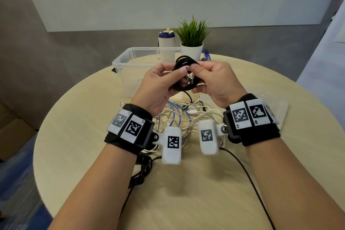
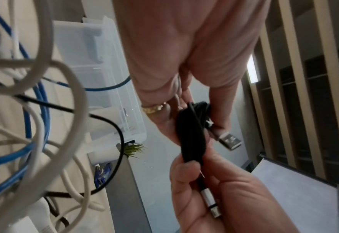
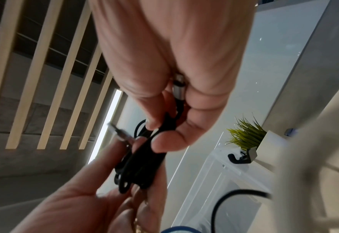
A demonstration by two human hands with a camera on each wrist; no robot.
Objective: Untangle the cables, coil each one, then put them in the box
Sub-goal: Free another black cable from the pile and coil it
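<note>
The fingers (image 1: 169, 74) of the left hand (image 1: 156, 87) and those of the right hand (image 1: 214, 82) are curled narrow around one black coil (image 1: 183, 61), held between the two hands above the worktop (image 1: 186, 183), in the middle of the head view. The left thumb lies across the front of the coil; the right thumb and forefinger pinch it from the other side. A silver USB plug (image 1: 190, 77) sticks out between the thumbs. In the left wrist view the coil (image 2: 192, 134) runs as a tight black bundle from the left hand (image 2: 184, 55) at the top down to the right hand (image 2: 214, 197) at the bottom, with the flat plug (image 2: 229, 141) beside it and a small round silver plug (image 2: 210, 201) lying against the right palm. In the right wrist view that round plug (image 3: 177, 88) shows between the fingers of the right hand (image 3: 174, 63), and the coil (image 3: 144, 157) goes down to the left hand (image 3: 85, 197) in the lower left.

Below the hands, near the wrists, a tangle of white cables (image 1: 186, 117) and a blue cable (image 1: 177, 112) lies on the worktop, with thin black cables (image 1: 143, 170) running off toward the lower edge.

Behind the hands, in the upper middle of the frame, stands the clear box (image 1: 127, 61), open at the top. Past it are a white bottle (image 1: 166, 43) with a blue cap and a potted plant (image 1: 192, 43).
</note>
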